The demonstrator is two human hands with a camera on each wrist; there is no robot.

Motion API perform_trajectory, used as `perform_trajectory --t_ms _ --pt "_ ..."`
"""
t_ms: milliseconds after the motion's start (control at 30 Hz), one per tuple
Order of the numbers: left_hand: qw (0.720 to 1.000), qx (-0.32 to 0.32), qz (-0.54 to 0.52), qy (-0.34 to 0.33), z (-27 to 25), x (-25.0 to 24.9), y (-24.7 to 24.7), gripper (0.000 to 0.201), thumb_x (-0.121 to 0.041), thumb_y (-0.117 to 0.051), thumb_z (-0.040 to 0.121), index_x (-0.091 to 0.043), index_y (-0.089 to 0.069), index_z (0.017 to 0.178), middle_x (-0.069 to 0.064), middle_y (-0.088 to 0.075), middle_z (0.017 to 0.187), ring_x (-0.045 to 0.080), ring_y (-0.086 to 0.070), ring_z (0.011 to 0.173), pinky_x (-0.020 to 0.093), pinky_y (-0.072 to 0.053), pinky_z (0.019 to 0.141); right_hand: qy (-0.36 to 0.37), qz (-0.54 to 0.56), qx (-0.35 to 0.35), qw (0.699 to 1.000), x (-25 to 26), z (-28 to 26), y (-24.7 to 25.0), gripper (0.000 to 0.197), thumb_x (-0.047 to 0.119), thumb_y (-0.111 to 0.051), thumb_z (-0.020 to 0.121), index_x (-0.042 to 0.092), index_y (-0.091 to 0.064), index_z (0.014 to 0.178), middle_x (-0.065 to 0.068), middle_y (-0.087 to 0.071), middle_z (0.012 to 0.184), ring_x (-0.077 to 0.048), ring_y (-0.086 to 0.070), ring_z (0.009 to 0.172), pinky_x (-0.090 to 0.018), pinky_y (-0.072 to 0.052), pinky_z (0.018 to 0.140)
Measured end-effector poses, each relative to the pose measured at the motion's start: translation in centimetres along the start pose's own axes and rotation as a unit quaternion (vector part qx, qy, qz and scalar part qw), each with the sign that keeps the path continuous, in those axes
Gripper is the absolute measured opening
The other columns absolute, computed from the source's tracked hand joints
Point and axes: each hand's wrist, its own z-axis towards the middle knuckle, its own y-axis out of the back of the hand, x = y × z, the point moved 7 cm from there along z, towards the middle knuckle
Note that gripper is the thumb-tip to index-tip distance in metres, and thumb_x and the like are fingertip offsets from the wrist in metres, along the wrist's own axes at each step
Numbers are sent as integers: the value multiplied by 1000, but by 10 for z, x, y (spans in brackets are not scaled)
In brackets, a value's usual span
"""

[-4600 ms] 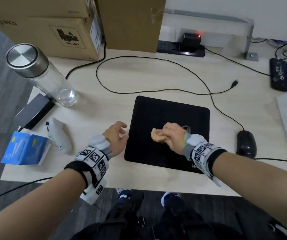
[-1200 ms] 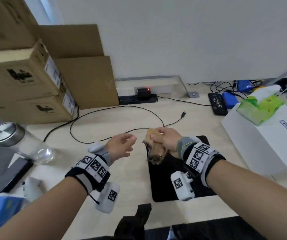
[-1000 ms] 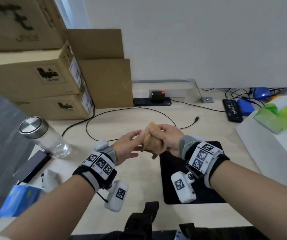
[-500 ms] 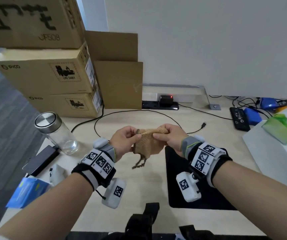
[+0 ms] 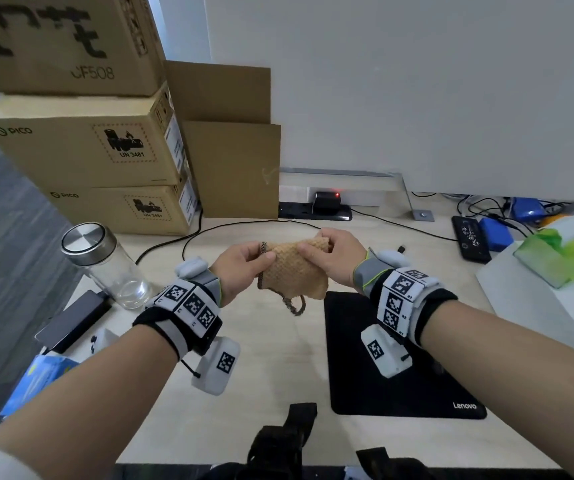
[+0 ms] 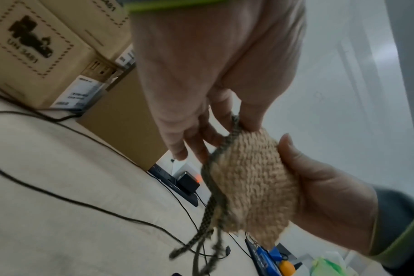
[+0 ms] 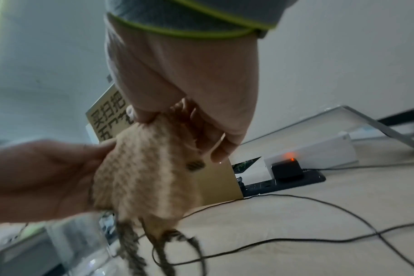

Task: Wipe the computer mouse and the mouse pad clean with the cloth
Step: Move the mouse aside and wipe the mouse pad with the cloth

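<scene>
A tan waffle-weave cloth (image 5: 292, 271) with a dark braided edge and loop hangs in the air above the desk, held between both hands. My left hand (image 5: 244, 263) pinches its left top corner by the dark braid. My right hand (image 5: 327, 256) pinches the right top corner. In the left wrist view the cloth (image 6: 250, 186) hangs from the left hand (image 6: 225, 123), and the right wrist view shows the cloth (image 7: 144, 171) under my right hand (image 7: 177, 119). The black mouse pad (image 5: 354, 375) lies flat below my right wrist. The computer mouse is not in view.
Stacked cardboard boxes (image 5: 81, 150) stand at the back left. A glass jar (image 5: 105, 268) with a metal lid stands on the left. A power strip (image 5: 316, 209) and cables (image 5: 188, 240) run along the back. A white box (image 5: 548, 296) with a green pack sits right.
Earlier the right hand rubbed the bunched cloth on the mouse pad. It then lifted the cloth, the left hand took the other corner, and both hands spread it open in the air.
</scene>
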Motion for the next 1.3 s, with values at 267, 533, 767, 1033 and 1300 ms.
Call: perform_trajectory --t_ms 267,533,767,1033,1300 --pt "997 -11 80 -5 5 9 4 5 -10 -59 93 -11 -64 96 9 -70 87 22 -65 80 38 -54 78 12 8 26 1000 -19 2 -12 25 31 -71 83 11 -60 73 3 -56 65 -10 -51 58 -24 -43 56" --pt "993 -4 105 48 4 27 6 15 0 -68 84 -11 -60 90 7 -69 86 21 -67 79 43 -61 66 35 -6 46 998 -41 4 -28 19 25 -62 90 12 -63 76 2 -54 64 -12 -47 61 -28 -42 63" --pt "960 21 278 -20 13 36 -2 19 -24 -61 93 -18 -64 74 -2 -61 69 21 -62 68 37 -57 64 44 -95 85 991 -46 7 -37 36 39 -46 97 15 -66 78 3 -59 68 -19 -57 69 -35 -47 68" --pt "856 96 483 -156 17 62 -13 44 -59 -39 85 -28 -69 76 0 -69 88 25 -62 85 39 -47 81 194 -153 117 962 -59 -2 -57 23 23 -57 92 6 -70 99 -13 -67 106 -21 -54 101 -32 -41 92" --pt "744 212 632 -43 -2 147 -23 65 -58 -45 91 -26 -33 147 -3 -26 156 20 -25 141 34 -25 114 73 -285 230 928 -132 -43 -98 56 44 -57 90 24 -43 141 3 -33 152 -18 -29 139 -38 -28 113"
